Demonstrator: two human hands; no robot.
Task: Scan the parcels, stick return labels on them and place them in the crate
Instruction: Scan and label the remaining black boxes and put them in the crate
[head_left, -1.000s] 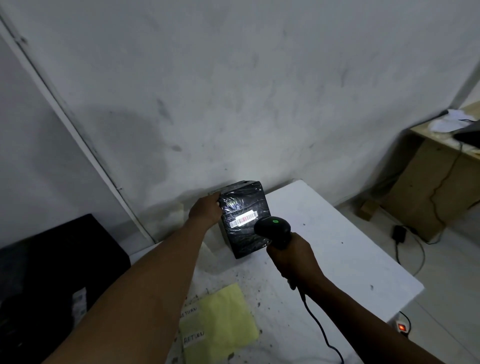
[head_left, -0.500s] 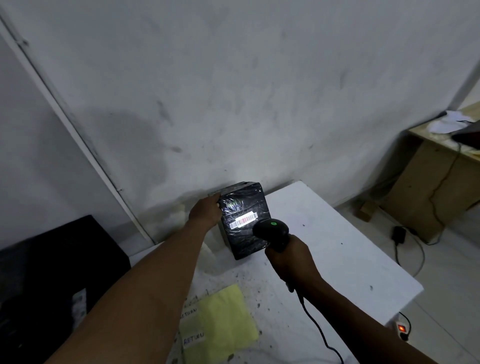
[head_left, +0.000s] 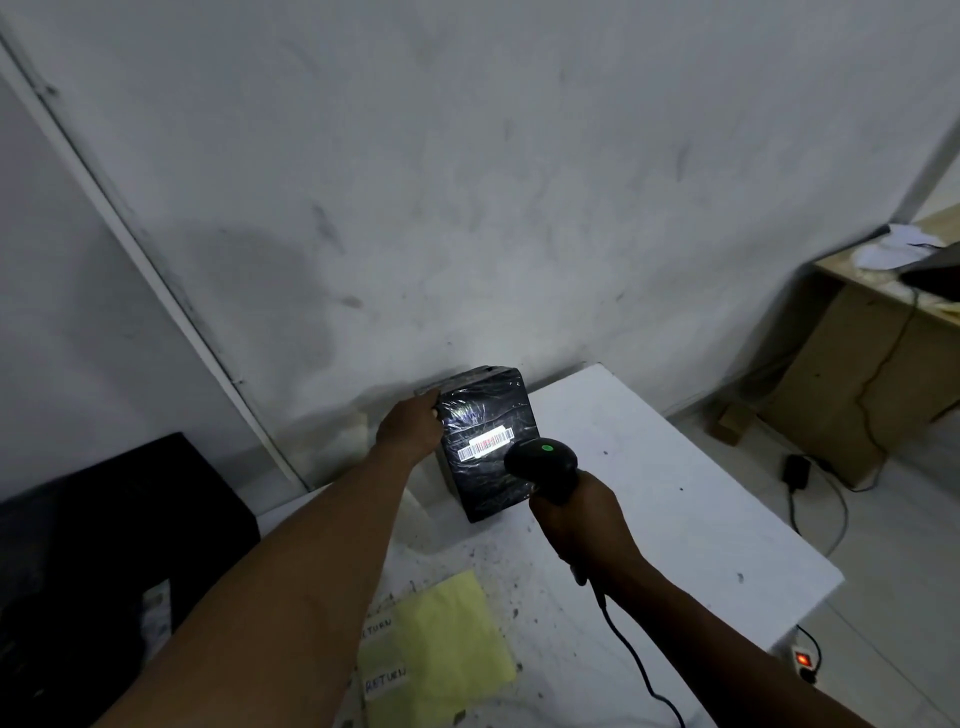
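One black-wrapped parcel (head_left: 485, 441) upright on white table (head_left: 675, 493), left hand (head_left: 410, 428) gripping its top-left edge. Right hand (head_left: 576, 514) clenched round barcode scanner (head_left: 543, 460), aimed at barcode label (head_left: 485, 442). Risk: glossy wrap glare causes misread; parcel tips if grip slackens.

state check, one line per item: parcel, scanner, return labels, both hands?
parcel: upright on the white table, black wrap, barcode facing the scanner and lit.
scanner: aimed at the barcode, green light on, cable attached.
return labels: lying by the yellow sheet, not on the parcel.
left hand: holds the parcel's left side.
right hand: grips the scanner handle.
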